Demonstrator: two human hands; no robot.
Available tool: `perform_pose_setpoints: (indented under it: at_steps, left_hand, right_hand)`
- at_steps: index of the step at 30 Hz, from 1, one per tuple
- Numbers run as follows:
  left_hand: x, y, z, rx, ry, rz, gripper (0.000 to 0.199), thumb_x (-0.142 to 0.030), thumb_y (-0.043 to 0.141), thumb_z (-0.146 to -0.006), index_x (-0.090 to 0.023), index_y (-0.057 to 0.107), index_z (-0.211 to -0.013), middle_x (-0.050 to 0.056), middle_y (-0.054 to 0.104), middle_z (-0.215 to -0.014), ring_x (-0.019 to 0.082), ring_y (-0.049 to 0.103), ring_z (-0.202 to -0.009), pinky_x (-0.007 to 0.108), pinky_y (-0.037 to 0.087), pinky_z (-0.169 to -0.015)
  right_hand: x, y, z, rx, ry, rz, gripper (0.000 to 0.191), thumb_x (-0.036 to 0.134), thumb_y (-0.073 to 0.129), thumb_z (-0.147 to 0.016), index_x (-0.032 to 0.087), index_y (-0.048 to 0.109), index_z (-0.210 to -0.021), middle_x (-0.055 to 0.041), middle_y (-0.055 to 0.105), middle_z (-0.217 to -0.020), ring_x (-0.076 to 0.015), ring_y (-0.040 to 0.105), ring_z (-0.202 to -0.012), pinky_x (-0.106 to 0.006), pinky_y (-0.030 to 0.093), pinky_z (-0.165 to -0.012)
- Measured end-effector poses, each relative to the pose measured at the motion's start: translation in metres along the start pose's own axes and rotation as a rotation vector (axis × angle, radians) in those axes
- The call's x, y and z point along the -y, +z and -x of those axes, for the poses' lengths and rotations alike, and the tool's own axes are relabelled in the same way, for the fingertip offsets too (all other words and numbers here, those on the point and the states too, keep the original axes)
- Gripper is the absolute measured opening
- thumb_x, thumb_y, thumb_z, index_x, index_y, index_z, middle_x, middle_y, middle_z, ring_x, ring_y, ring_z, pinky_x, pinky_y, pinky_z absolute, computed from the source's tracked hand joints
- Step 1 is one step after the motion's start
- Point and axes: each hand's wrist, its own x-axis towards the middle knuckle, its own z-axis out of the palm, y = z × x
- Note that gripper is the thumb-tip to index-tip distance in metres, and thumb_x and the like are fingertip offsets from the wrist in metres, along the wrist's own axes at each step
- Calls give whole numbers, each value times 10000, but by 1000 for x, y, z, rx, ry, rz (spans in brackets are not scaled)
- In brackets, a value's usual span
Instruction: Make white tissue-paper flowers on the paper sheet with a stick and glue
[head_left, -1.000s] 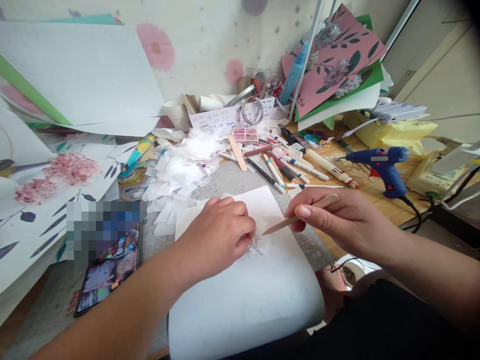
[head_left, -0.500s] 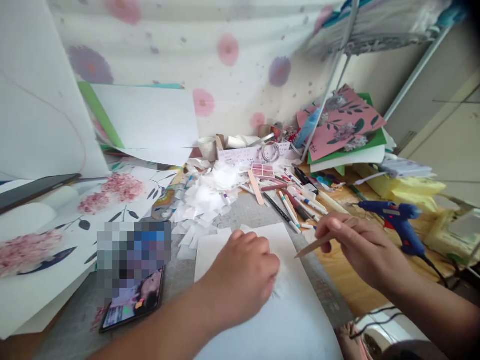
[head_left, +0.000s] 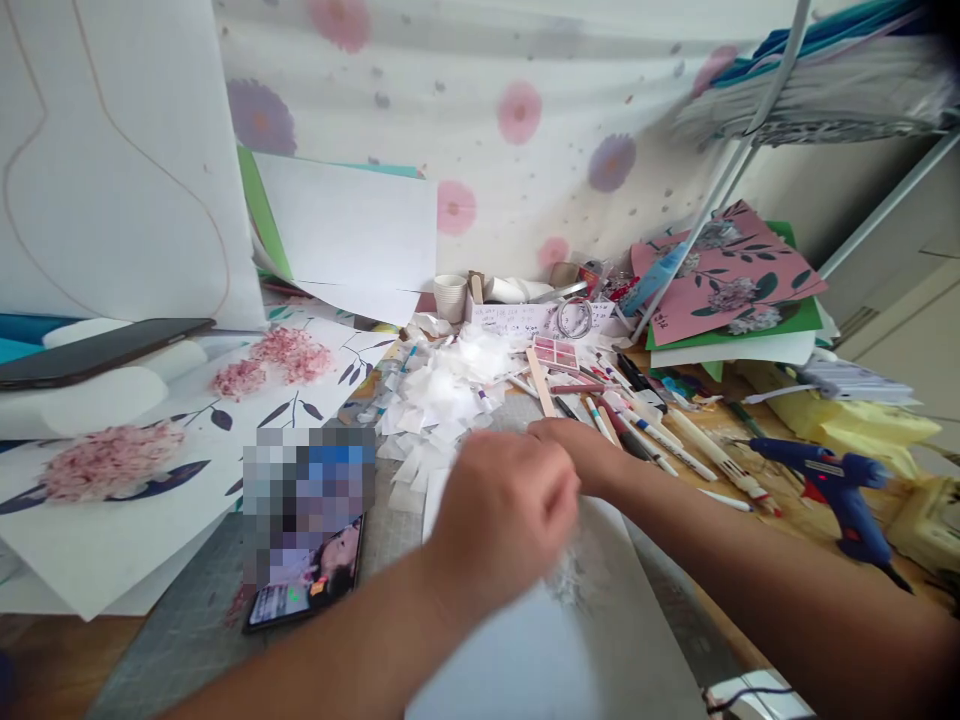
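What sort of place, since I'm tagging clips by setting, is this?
Probably a crafting corner: a blue glue gun, some markers and a heap of white paper scraps all point to handmade paper work.

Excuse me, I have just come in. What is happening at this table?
A person is working at a white sheet. The left hand is curled over it, blurred; I cannot tell if it holds anything. The right hand reaches forward, partly hidden behind the left. Small white shreds are on the sheet, and a heap of white paper pieces lies beyond it.
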Motion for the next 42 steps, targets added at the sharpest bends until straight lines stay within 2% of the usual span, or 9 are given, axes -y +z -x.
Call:
perform_pose_setpoints:
  at_steps: [3,6,14,18,23,30,34,36,42]
  left_hand:
    - [23,-14,-16,-100,-443,184,118,-192,496,-802,-189,580,-719,-21,596,-644,125,530,-595,246,395,-566]
    - [35,-10,-20,-11,-578,280,105,-229,514,-798,-207,593,-863,-7,646,-824,147,585,-734,264,451,-671]
    - [26,6,-12,400,-499,368,255,-305,584,-779,-236,612,-1023,12,658,-1022,188,599,-923,318,451,-801]
    - [14,4,-13,504,-475,424,99,-283,580,-779,-219,632,-834,-25,650,-808,154,579,-766,266,428,-670]
    - [2,3,-11,594,-452,425,89,-244,551,-792,-208,586,-719,-48,578,-687,126,520,-668,246,388,-609]
    - [-3,-2,-11,690,-402,644,370,-241,669,-727,-257,543,-1074,-18,609,-1001,144,538,-877,254,442,-761]
    - [-10,3,-8,719,-488,511,29,-229,615,-755,-205,600,-747,-43,594,-696,117,534,-664,223,412,-607]
    - [-13,6,-6,760,-510,412,86,-229,596,-758,-202,596,-676,-51,586,-636,110,521,-600,218,380,-545]
    - [-14,13,-1,851,-511,297,79,-253,567,-772,-224,614,-716,-60,584,-632,113,508,-566,219,363,-513]
  right_hand:
    - [2,0,-3,46,35,-76,240,363,562,-881,135,601,-816,10,598,-744,-111,562,-635,-271,477,-608]
    - [3,-8,8,3,42,-210,148,266,623,-797,147,585,-717,34,563,-630,-95,519,-560,-219,404,-520]
    - [-8,-29,55,-120,54,-474,124,268,617,-701,174,549,-655,57,470,-557,-83,421,-510,-219,288,-465]
    - [-10,-32,75,-84,24,-574,129,273,626,-705,176,552,-661,72,424,-537,-73,379,-492,-214,267,-449]
    - [-10,-34,101,-36,8,-671,135,263,633,-718,171,551,-664,78,409,-529,-68,351,-490,-209,258,-440]
    - [-8,-36,119,54,23,-842,101,209,634,-712,164,566,-653,76,443,-541,-60,359,-497,-201,273,-456]
    - [-8,-29,119,87,68,-795,82,181,626,-701,166,567,-647,71,461,-538,-66,379,-495,-198,282,-446]
    - [-10,-25,120,112,54,-792,65,176,614,-711,164,575,-660,66,463,-545,-71,385,-503,-200,294,-452]
    - [-23,-27,132,-110,-54,-861,334,376,438,-908,162,679,-820,-21,594,-739,-122,514,-650,-245,411,-583]
